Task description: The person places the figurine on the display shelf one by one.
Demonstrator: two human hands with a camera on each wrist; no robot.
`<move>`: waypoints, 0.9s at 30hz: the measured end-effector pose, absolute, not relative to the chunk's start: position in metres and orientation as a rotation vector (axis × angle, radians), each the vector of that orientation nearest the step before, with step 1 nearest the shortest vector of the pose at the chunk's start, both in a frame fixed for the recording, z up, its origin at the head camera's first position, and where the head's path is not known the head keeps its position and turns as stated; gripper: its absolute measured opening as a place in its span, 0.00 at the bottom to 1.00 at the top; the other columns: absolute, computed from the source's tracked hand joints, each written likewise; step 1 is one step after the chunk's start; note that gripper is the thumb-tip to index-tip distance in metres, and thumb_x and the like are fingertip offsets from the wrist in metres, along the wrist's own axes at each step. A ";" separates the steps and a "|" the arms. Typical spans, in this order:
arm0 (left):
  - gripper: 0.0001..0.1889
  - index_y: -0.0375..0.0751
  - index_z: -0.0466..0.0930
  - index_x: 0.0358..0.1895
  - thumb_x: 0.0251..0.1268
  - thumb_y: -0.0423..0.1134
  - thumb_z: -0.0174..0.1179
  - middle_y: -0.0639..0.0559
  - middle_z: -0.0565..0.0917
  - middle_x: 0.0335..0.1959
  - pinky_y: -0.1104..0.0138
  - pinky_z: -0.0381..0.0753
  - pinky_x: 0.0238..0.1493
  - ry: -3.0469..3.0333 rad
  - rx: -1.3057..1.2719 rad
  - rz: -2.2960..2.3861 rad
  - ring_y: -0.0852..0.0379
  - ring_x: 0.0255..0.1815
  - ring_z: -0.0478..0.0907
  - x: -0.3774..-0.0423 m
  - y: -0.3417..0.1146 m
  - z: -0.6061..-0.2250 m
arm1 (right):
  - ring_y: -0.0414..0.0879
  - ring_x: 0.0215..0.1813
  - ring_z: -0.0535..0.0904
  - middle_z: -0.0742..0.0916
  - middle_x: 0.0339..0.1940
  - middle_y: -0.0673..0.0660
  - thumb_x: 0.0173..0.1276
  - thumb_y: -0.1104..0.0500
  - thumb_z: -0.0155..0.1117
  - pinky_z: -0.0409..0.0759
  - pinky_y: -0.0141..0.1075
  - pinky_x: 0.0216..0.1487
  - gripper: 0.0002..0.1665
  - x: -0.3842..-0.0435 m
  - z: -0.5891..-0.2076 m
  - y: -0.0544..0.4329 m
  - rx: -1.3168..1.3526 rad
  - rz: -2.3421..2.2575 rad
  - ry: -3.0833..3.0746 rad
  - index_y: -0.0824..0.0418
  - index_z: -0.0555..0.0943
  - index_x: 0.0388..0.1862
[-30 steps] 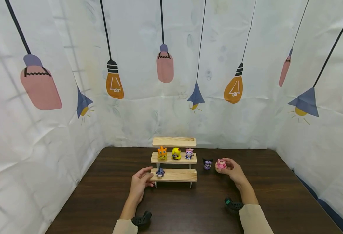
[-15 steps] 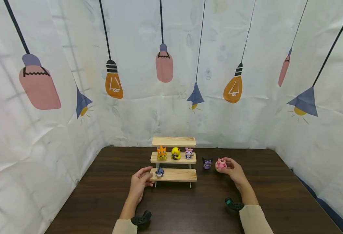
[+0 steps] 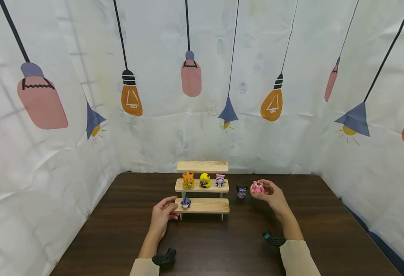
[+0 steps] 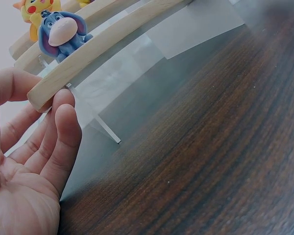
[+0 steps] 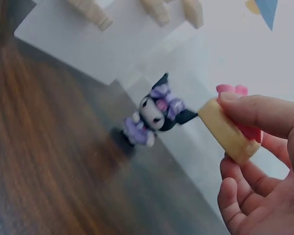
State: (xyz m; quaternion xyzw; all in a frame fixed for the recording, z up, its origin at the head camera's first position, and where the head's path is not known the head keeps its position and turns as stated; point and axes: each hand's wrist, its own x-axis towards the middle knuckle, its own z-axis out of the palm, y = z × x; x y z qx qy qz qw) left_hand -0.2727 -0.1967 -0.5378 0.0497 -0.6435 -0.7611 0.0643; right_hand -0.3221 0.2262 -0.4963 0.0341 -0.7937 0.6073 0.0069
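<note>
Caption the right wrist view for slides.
Right hand pinches a pink figurine; a black-eared figurine stands on the table.

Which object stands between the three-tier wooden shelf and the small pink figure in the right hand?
A small purple figure with black pointed ears stands between the wooden shelf and the pink figure, as the head view shows.

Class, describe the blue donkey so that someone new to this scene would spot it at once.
On the dark table is a three-tier stand. Near the left end of its lowest tier, which the left hand pinches, sits the donkey. It is alone on its tier, blue with long drooping ears, while three figures share the next one up.
</note>
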 end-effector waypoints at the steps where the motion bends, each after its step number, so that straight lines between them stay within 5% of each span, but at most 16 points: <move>1: 0.20 0.26 0.77 0.61 0.68 0.28 0.60 0.54 0.85 0.28 0.68 0.84 0.25 -1.943 0.152 -2.298 0.58 0.23 0.81 -0.273 -0.197 -0.538 | 0.52 0.55 0.74 0.77 0.66 0.63 0.66 0.54 0.74 0.77 0.35 0.54 0.39 -0.321 -0.493 0.225 0.133 1.900 -2.480 0.56 0.70 0.73; 27: 0.19 0.27 0.78 0.61 0.67 0.28 0.61 0.53 0.84 0.28 0.69 0.84 0.25 -1.941 0.161 -2.297 0.58 0.22 0.81 -0.272 -0.197 -0.537 | 0.49 0.44 0.76 0.81 0.64 0.65 0.63 0.58 0.77 0.81 0.34 0.41 0.37 -0.299 -0.441 0.186 0.502 1.827 -2.472 0.56 0.74 0.69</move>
